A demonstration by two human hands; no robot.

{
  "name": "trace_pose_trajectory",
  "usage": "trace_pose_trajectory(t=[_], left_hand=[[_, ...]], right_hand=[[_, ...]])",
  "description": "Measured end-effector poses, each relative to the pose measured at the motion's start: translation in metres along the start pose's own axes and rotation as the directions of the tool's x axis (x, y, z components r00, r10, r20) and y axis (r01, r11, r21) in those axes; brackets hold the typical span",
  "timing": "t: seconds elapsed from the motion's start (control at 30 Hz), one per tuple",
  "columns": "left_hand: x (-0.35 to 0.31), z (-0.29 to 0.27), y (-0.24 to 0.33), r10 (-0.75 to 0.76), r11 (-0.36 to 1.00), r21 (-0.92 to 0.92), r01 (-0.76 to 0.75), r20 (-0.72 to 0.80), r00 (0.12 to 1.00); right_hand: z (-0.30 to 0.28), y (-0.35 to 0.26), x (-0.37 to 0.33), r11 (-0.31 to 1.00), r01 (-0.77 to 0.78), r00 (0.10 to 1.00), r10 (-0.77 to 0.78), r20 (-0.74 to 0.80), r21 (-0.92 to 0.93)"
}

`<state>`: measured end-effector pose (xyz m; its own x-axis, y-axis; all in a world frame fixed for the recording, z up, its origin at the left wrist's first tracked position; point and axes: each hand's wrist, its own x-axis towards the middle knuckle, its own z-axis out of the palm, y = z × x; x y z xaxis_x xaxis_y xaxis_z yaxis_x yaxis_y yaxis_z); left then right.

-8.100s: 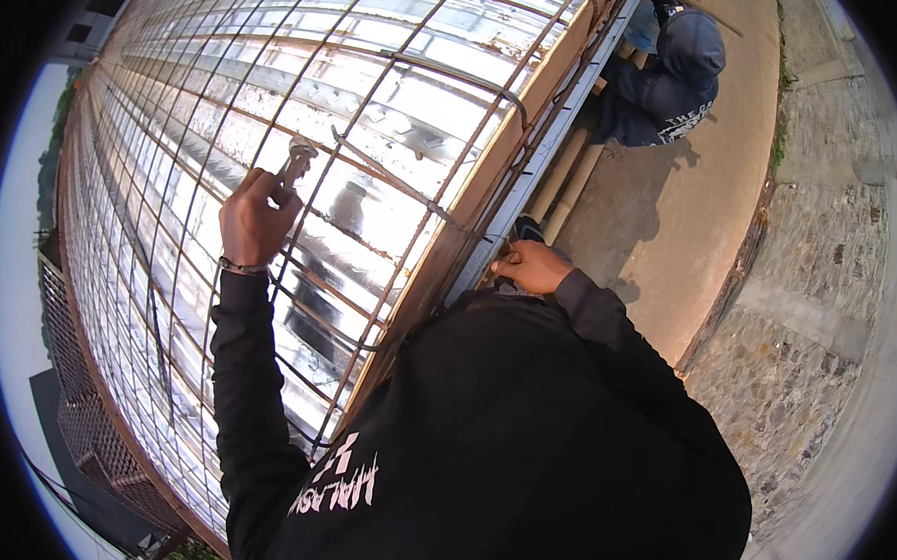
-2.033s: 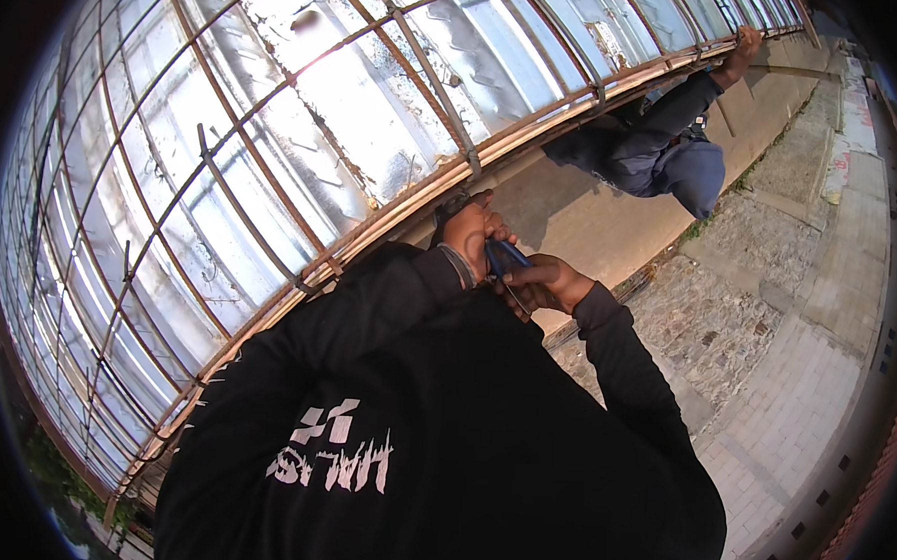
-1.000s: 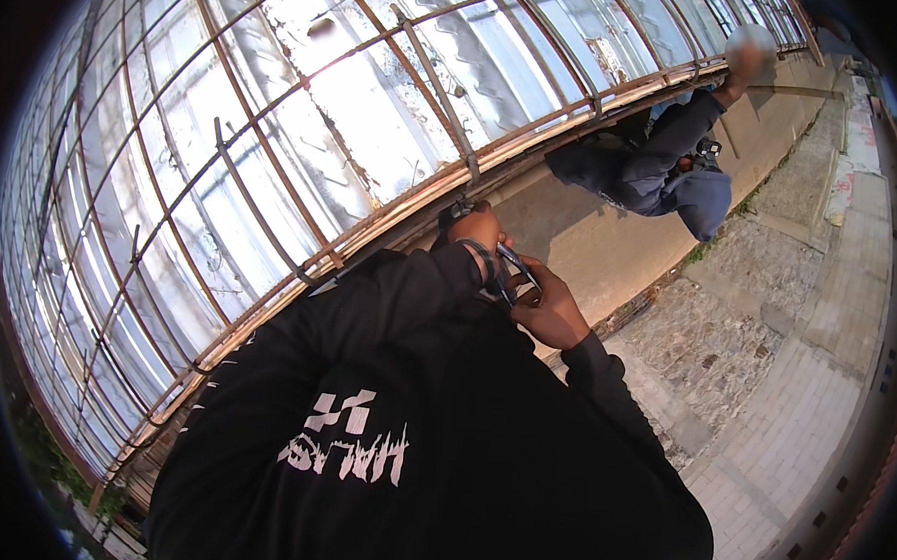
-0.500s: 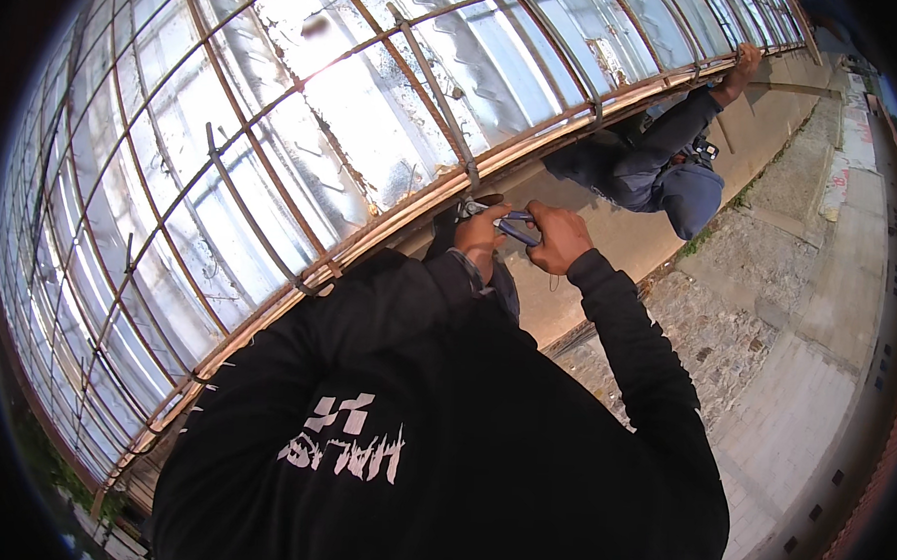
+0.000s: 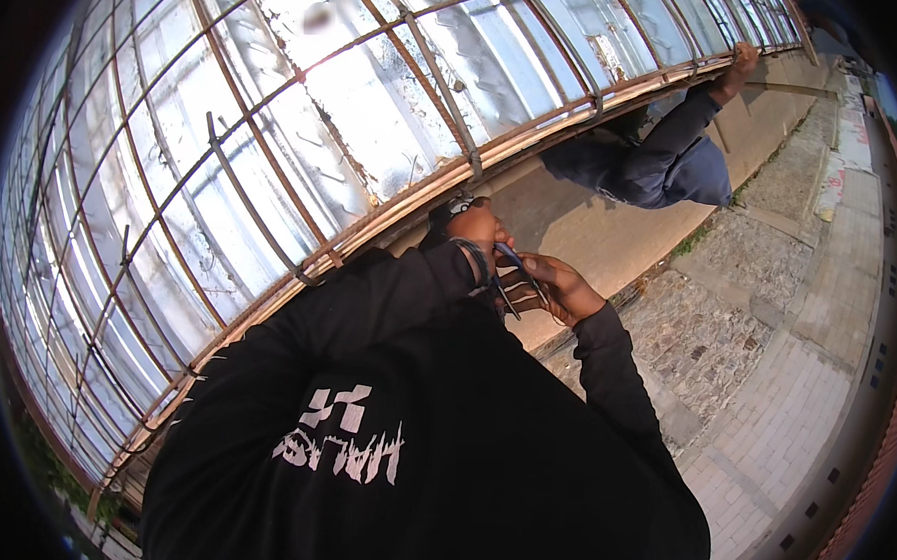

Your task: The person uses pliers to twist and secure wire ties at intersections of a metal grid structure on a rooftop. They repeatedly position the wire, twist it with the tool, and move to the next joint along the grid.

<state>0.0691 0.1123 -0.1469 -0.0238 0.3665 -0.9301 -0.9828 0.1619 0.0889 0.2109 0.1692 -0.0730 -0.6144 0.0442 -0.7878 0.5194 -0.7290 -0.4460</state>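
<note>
Hands (image 5: 514, 268) hold pliers (image 5: 517, 273) (handles angled down-left).

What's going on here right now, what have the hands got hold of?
The person in the black sweatshirt has both hands together by the lower edge of the rusty rebar grid laid over corrugated metal sheeting. The right hand grips blue-handled pliers; the left hand is up against it, its grasp hidden. Farther along, a co-worker bends at the same edge.

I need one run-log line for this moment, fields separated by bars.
left hand at mesh lower edge | right hand holds blue-handled pliers | rebar mesh over metal sheet | co-worker further along
</note>
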Motion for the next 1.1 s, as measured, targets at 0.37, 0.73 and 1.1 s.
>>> trace_pose_trajectory(t=[0.37, 0.73, 1.1], left_hand=[[0.003, -0.017, 0.010, -0.080, 0.990, 0.132, 0.054, 0.204, 0.976], [-0.007, -0.040, 0.021, -0.235, 0.941, -0.059, 0.332, 0.592, 0.771], [0.018, -0.055, 0.005, -0.239, 0.924, -0.108, 0.367, 0.586, 0.774]], right_hand=[[0.013, 0.031, 0.050, 0.953, -0.260, 0.965, 0.260, -0.018, -0.155], [0.015, 0.036, 0.043, 0.806, -0.442, 0.847, 0.230, 0.479, 0.393], [0.026, 0.041, 0.038, 0.954, -0.208, 0.971, 0.175, 0.161, 0.218]])
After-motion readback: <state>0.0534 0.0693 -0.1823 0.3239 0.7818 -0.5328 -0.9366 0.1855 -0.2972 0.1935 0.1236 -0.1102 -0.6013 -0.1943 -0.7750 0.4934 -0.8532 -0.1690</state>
